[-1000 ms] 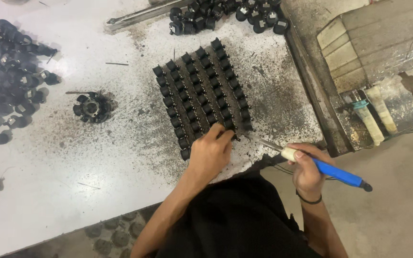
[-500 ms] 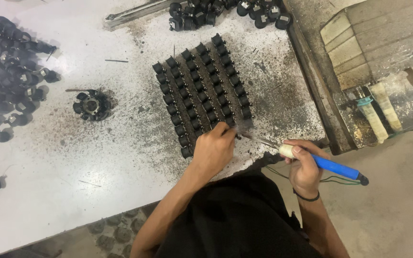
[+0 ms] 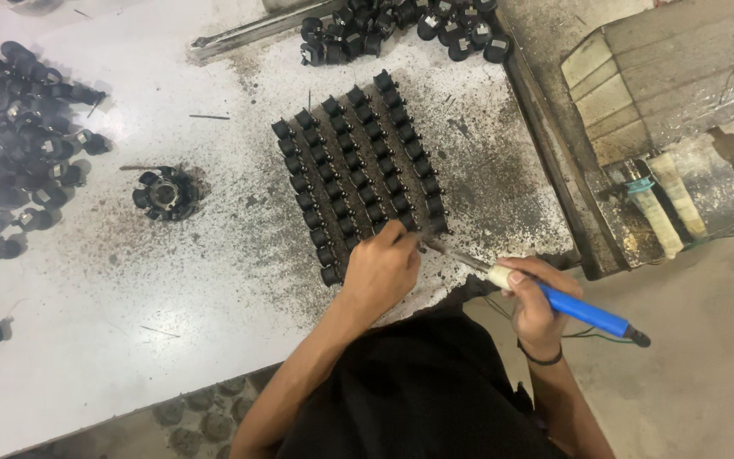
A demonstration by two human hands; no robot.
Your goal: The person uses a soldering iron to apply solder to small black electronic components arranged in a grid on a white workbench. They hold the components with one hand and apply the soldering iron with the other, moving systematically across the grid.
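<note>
Several rows of small black parts (image 3: 358, 170) stand packed in a slanted block on the white, soot-speckled table (image 3: 129, 323). My left hand (image 3: 380, 270) rests at the near end of the block, fingers pinched together at the nearest parts; whether it grips something thin there is hidden. My right hand (image 3: 533, 302) holds a soldering iron with a blue handle (image 3: 584, 310) and a cream collar. Its metal tip (image 3: 443, 251) points left and ends right at my left fingertips, beside the last row of parts.
A heap of loose black parts (image 3: 19, 161) lies at the table's left edge and another pile (image 3: 401, 25) at the top. A lone black round part (image 3: 163, 194) sits left of the block. A metal bar (image 3: 256, 30) lies at the back. Cream cylinders (image 3: 664, 208) stand below the right edge.
The soldering iron's tip has moved left, closer to my left fingertips at the block's near end. My left hand has stayed nearly in place.
</note>
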